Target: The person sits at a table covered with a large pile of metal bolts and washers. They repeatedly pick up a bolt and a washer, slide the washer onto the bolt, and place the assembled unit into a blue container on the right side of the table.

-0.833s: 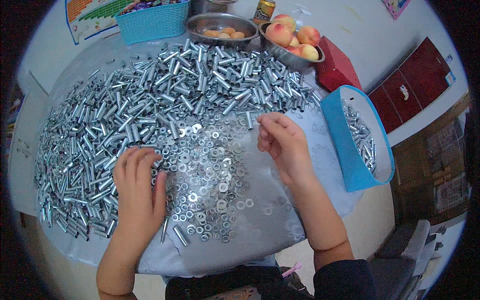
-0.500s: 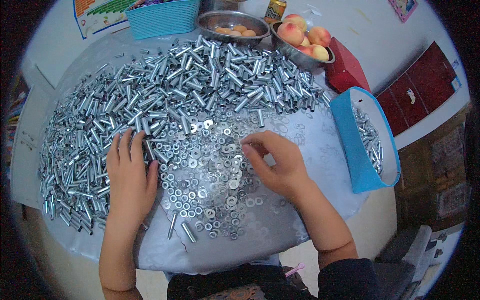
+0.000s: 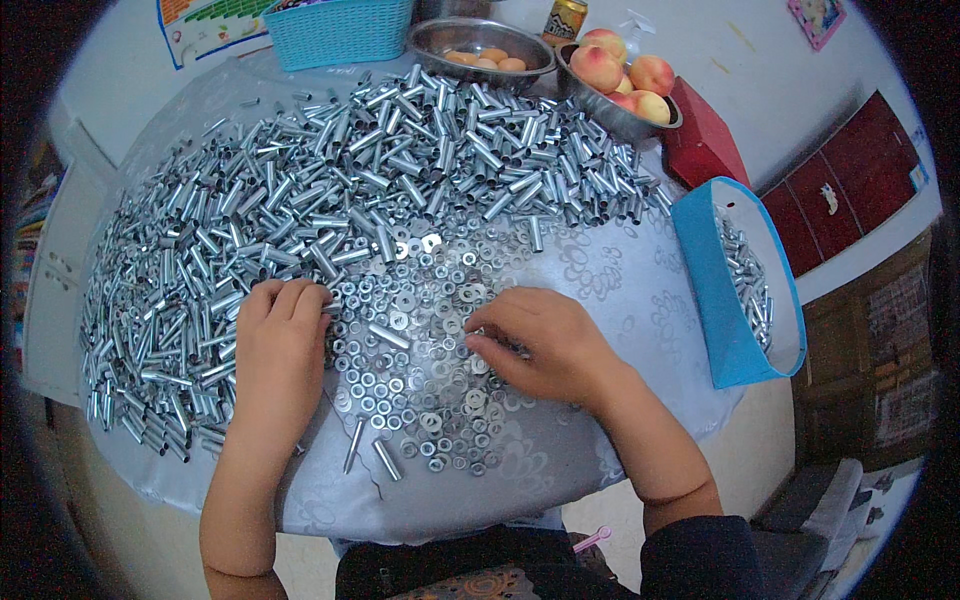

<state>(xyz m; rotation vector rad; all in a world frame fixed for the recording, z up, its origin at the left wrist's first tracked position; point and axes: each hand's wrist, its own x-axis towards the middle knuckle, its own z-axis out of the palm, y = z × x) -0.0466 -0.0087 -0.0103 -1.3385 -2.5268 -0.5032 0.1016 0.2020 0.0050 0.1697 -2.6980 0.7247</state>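
My left hand [image 3: 284, 335] rests at the right edge of a big heap of silvery metal tubes [image 3: 300, 190]. Its fingers are bent down and close together, and whatever lies under the fingertips is hidden. Over the spread of washers and nuts [image 3: 385, 385], my right hand [image 3: 550, 340] has its thumb and fingers drawn in toward each other; anything between the tips is too small to make out. One loose tube [image 3: 389, 336] lies on the washers between both hands. Nearer me are another short tube [image 3: 387, 460] and a thin pin [image 3: 354, 446].
A blue fabric bin [image 3: 708, 290] with metal pieces inside stands at the right edge of the cloth-covered table [image 3: 600, 455]. Along the back are a light-blue basket [image 3: 340, 35], a metal bowl of eggs [image 3: 430, 45], a bowl of peaches [image 3: 630, 118], a can [image 3: 564, 20] and a red box [image 3: 703, 135].
My left hand has drawn nearer and to the right, its fingers curling in from stretched out. A tube now lies among the washers. My right hand has dropped slightly toward me.
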